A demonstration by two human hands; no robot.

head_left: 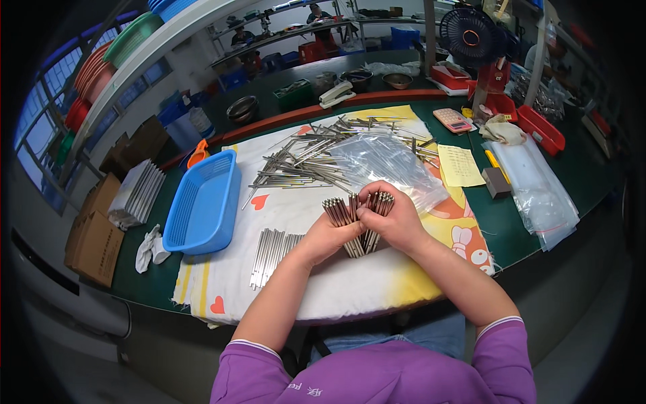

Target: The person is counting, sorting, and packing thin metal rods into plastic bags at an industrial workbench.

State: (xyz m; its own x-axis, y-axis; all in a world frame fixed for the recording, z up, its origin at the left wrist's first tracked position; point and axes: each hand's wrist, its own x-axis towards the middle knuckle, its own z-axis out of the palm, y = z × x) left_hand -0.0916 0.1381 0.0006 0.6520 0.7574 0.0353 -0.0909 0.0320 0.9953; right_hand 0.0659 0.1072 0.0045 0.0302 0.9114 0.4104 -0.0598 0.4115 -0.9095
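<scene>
Both hands meet over the middle of a printed cloth [350, 283] on the green table. My left hand [330, 237] and my right hand [393, 219] together clasp an upright bundle of thin metal rods [343, 210], whose ends fan out above the fingers. Flat on the cloth to the left lies a neat row of rods [269, 252]. Behind the hands a loose heap of rods [316, 158] is spread, partly covered by clear plastic bags [387, 165].
An empty blue plastic basket [205, 202] sits left of the cloth. Right of it lie a yellow note [461, 165], a pink calculator [452, 120], more clear bags [538, 188] and red trays [542, 128]. Cardboard boxes [94, 236] stand far left. Other people sit at the back.
</scene>
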